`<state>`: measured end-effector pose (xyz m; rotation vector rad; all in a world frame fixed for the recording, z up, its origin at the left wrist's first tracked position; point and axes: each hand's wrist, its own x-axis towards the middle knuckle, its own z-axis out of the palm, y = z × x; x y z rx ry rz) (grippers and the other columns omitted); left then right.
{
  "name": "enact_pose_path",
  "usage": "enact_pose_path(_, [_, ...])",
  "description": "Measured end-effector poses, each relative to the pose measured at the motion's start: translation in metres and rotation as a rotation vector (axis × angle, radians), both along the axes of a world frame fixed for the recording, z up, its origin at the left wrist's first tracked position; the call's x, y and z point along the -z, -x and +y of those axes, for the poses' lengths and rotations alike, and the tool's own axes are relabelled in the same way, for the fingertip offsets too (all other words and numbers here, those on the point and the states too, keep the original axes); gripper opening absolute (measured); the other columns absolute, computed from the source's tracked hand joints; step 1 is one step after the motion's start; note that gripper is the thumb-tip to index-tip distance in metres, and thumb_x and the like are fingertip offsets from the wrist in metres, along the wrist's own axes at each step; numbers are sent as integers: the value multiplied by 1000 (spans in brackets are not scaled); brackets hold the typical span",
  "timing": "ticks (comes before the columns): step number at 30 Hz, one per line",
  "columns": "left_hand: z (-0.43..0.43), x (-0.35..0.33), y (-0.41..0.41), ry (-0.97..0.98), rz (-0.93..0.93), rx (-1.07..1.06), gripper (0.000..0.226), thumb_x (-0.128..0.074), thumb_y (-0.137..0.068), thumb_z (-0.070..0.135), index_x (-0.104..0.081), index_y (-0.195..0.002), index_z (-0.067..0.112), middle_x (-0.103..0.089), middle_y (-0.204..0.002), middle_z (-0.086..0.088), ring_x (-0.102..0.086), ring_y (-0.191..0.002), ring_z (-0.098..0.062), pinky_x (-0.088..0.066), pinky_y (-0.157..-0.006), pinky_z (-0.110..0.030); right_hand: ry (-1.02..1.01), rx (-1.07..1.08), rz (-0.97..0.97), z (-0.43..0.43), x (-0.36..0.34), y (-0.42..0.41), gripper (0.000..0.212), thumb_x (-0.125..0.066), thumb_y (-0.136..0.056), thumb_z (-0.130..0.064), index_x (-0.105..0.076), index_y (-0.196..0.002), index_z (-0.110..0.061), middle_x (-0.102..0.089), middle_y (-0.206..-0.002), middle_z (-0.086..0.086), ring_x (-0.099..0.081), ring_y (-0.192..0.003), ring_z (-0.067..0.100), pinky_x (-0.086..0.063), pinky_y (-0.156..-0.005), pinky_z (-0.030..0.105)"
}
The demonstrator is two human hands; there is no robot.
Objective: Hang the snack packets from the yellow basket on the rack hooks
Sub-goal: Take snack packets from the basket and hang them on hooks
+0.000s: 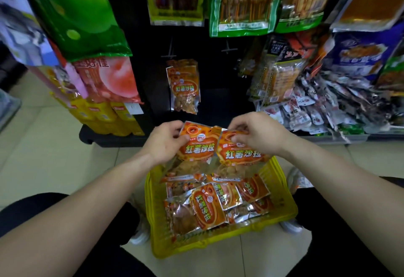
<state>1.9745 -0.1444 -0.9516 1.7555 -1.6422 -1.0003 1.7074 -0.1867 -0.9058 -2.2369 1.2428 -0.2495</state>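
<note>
A yellow basket [282, 191] sits on the floor between my knees, holding several orange snack packets [209, 209]. Above its far end, my left hand [164, 141] pinches the top of one orange packet [197, 147]. Beside it, my right hand [260, 133] pinches the top of a second orange packet [240, 154]. The two packets hang side by side, their edges touching. On the black rack, a few matching packets [184, 86] hang from a hook. Another hook [228, 48] to their right is bare.
Green, pink and yellow packets [105, 75] hang at the left of the rack. Skewer snack bags [242, 3] hang above. A heap of small packets [328, 103] fills a shelf at the right. The floor is beige tile [43, 136].
</note>
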Motion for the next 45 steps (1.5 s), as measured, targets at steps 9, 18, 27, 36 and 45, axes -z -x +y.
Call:
enact_pose_path(9, [-12,-9,34,61,192,-8,10,-65,-96,25,-69,-102,31,-75,-99,10,-70,-97,-3,-62,-79,-35,114,36,-28,-25,13,-18,11,-73,-86,-33,-64,-91,-31,-65,-109,-8,-60,-101,18,-52,-84,41])
enact_pose_path(18, [-35,-2,51,86,178,0,27,-70,-91,37,-63,-116,31,-72,-104,12,-68,-94,1,-58,-81,-24,78,185,-117,-55,20,-21,16,-80,-78,-38,-64,-82,-35,-67,-90,-12,-64,-89,13,-55,-76,41])
enact_pose_path(27, [-48,1,36,61,100,-20,21,-73,-90,27,-66,-110,30,-73,-100,14,-69,-90,1,-59,-80,-26,91,233,-140,-60,26,-27,43,-81,-66,-59,-51,-82,-32,-62,-71,-11,-60,-65,6,-48,-55,33])
enact_pose_path(36, [-44,-2,22,8,145,-55,19,-63,-98,24,-64,-116,30,-75,-104,11,-71,-97,-5,-59,-86,-34,-62,108,-64,-68,30,-14,25,-77,-82,-39,-56,-75,-28,-64,-79,-13,-65,-74,5,-43,-56,22])
enact_pose_path(45, [-38,-7,24,4,181,-132,12,-64,-97,22,-63,-106,30,-76,-99,5,-73,-92,-11,-61,-80,-40,-117,151,-188,-64,29,-15,33,-89,-69,-26,-58,-83,-25,-68,-86,-6,-66,-78,6,-52,-58,26])
